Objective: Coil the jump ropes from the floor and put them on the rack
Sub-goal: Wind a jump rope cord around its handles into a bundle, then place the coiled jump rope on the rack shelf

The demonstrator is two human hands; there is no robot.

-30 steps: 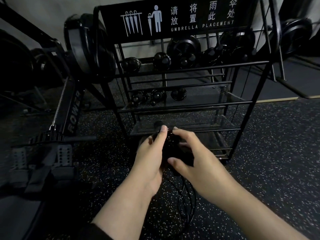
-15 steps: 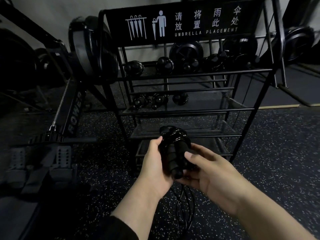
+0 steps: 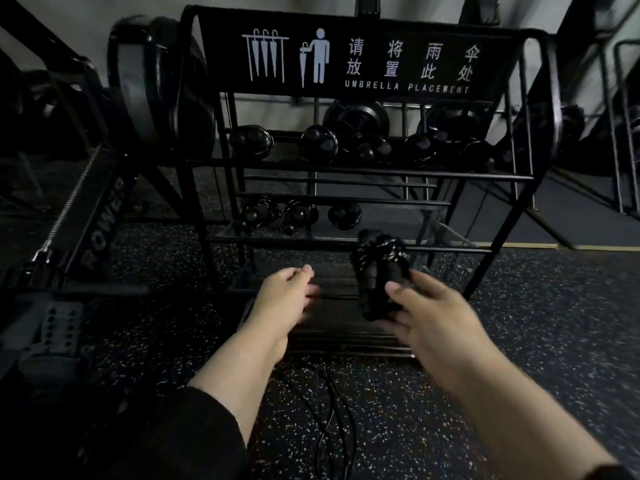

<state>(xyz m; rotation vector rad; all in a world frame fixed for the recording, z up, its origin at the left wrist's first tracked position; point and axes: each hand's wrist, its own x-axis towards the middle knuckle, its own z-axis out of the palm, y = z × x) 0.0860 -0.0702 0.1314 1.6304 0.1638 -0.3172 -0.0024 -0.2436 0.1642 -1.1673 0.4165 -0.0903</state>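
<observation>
My right hand [image 3: 429,317] grips a coiled black jump rope [image 3: 377,271], its handles bundled upright inside the wound cord, in front of the black wire rack [image 3: 346,242]. My left hand [image 3: 280,299] hangs apart to the left of the bundle, fingers loose, holding nothing. Several coiled ropes [image 3: 294,214] lie on the rack's middle shelf and more [image 3: 318,143] on the top shelf. Another black jump rope [image 3: 332,410] trails loose on the floor between my forearms.
The rack carries an "UMBRELLA PLACEMENT" sign [image 3: 363,60]. A rowing machine [image 3: 90,216] with footplates stands close on the left. More dark metal frames [image 3: 616,133] stand at the right. The floor [image 3: 536,323] is dark speckled rubber.
My left hand has let go of the coiled rope and drawn away to the left. My right hand has carried the bundle up and right, nearer the rack's middle shelf.
</observation>
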